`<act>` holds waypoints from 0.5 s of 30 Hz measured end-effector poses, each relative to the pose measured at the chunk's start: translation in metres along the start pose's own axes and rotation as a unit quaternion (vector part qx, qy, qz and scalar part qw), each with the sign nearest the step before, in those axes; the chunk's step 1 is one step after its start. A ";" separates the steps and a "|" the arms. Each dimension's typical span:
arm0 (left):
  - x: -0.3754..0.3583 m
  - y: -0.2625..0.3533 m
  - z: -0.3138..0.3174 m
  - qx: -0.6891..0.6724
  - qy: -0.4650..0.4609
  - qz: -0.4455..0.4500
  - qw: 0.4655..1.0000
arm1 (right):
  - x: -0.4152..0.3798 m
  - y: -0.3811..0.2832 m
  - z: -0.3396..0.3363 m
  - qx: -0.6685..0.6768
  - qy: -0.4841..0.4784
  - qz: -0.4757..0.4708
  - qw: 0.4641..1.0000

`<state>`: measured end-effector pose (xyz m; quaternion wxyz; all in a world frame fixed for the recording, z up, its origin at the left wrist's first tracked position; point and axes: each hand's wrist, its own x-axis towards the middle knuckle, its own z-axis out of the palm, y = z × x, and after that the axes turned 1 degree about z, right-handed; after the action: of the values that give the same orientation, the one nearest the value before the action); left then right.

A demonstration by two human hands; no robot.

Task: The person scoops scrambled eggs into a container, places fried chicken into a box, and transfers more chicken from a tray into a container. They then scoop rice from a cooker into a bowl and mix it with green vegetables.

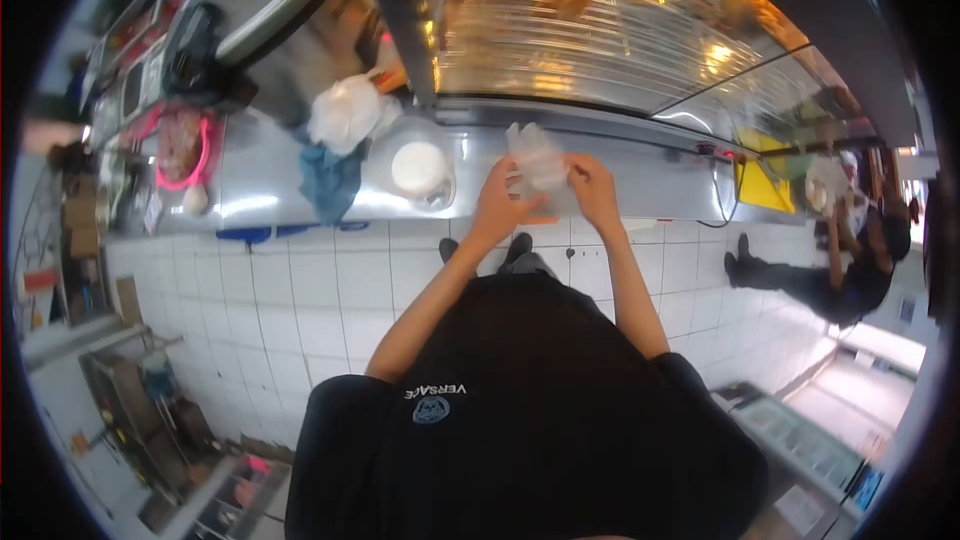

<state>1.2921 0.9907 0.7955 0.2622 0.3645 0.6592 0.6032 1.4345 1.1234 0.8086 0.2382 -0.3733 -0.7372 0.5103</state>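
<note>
A translucent plastic bag (540, 158) is held up between my two hands above the steel counter (640, 175), blurred by motion. My left hand (503, 202) has its fingers curled at the bag's left side, the thumb pointing across below it. On the other side, my right hand (593, 188) pinches the bag's edge between thumb and fingers. To the left of my hands stands a clear tub with white contents (420, 168). Beside the tub lie a blue cloth (330, 180) and a crumpled white bag (345, 115).
A glass display case (560, 30) with wire racks and warm light rises behind the counter. Far left is a pink basket (208, 152) holding brownish food. A yellow item (763, 185) sits at the right end, near a black cable (735, 205) and another person (850, 260).
</note>
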 end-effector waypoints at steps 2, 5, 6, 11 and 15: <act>0.016 0.000 0.010 -0.081 -0.023 0.038 0.996 | -0.007 -0.033 -0.004 -0.042 0.055 -0.079 0.995; 0.030 0.038 -0.001 -0.161 -0.013 -0.058 0.985 | -0.017 -0.075 0.005 -0.087 0.190 -0.090 0.974; 0.040 0.048 -0.002 -0.117 0.001 0.007 0.993 | -0.024 -0.093 0.012 0.014 0.253 0.011 0.967; 0.050 0.066 0.000 -0.062 0.006 0.147 0.987 | -0.039 -0.133 0.017 0.578 -0.011 0.252 0.776; 0.048 0.056 0.004 -0.069 -0.054 0.119 0.989 | -0.014 -0.135 0.010 0.637 0.107 0.174 0.743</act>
<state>1.2760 1.0314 0.8548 0.2487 0.4535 0.5525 0.6536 1.3944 1.0794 0.9309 0.4050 -0.3092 -0.1324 0.8502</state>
